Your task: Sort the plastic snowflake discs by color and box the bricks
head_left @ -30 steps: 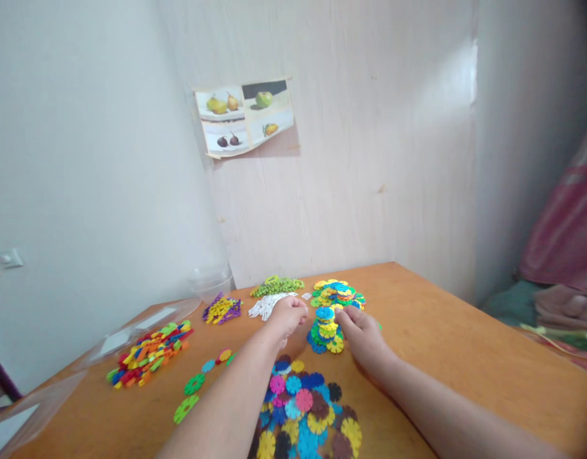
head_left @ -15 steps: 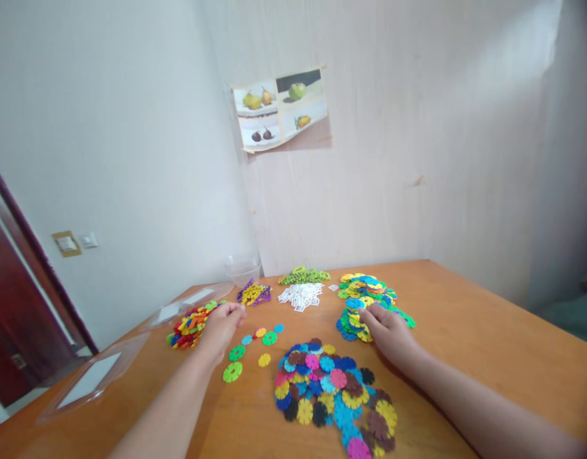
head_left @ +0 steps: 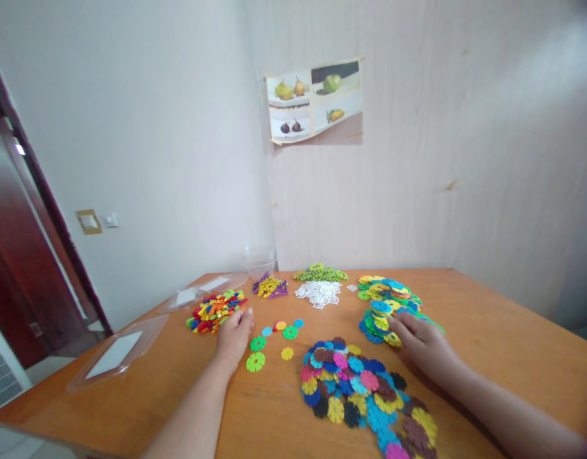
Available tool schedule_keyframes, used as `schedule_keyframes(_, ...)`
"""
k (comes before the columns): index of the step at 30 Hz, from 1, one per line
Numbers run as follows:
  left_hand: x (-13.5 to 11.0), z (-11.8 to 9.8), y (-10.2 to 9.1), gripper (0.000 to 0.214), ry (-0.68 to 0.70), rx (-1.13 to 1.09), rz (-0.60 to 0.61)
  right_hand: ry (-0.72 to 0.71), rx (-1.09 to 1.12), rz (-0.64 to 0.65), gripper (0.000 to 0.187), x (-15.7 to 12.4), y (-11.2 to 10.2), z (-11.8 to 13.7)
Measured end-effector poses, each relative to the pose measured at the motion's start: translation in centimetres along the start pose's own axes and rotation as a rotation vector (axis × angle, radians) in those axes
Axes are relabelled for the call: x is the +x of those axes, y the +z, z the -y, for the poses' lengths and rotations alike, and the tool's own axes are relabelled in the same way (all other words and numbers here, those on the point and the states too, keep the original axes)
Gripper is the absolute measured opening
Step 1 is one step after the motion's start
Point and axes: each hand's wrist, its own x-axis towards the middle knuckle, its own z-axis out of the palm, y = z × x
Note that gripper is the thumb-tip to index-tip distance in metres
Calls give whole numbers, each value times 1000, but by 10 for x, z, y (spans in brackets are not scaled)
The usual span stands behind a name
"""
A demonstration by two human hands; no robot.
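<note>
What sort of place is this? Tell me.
Probably a room at home: orange-brown wooden table with colourful plastic flower-shaped discs, paper fruit picture on the wall, dark red door.

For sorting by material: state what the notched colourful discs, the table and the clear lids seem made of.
Notched colourful flower-shaped discs: probably plastic, matte, uniform bright colours. Orange-brown table: wood or laminate, smooth, soft sheen. Clear flat lids: thin glossy plastic, table shows through.

Both forearms bare, reaching from near edge toward far side. Left hand palm down, fingers loosely curled under; can't tell whether it grips anything. Right hand palm down, fingers stretched out flat, pointing far-left. Hands well apart, left arm steeper, right arm angled in from the right.
</note>
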Motion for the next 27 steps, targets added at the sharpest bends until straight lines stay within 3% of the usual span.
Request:
schedule_keyframes(5, 3, 4, 1, 45, -5, -5, 56, -23, -45, 51, 39, -4, 3, 14)
schedule_keyframes(13, 5, 3, 2, 45, -88, -180, 4, -52, -68, 238, 21, 13, 21, 75)
schedule_keyframes(18, 6, 2, 4, 47, -96, -220, -11, -73, -92, 437, 11, 41, 59, 107)
schedule_keyframes(23, 8, 7, 6, 45, -100, -235, -4, -77, -197, 532, 22, 72, 107, 125)
schedule_keyframes(27, 13, 17, 8, 41, -72, -170, 14, -76, -206, 594, 25, 89, 130, 129)
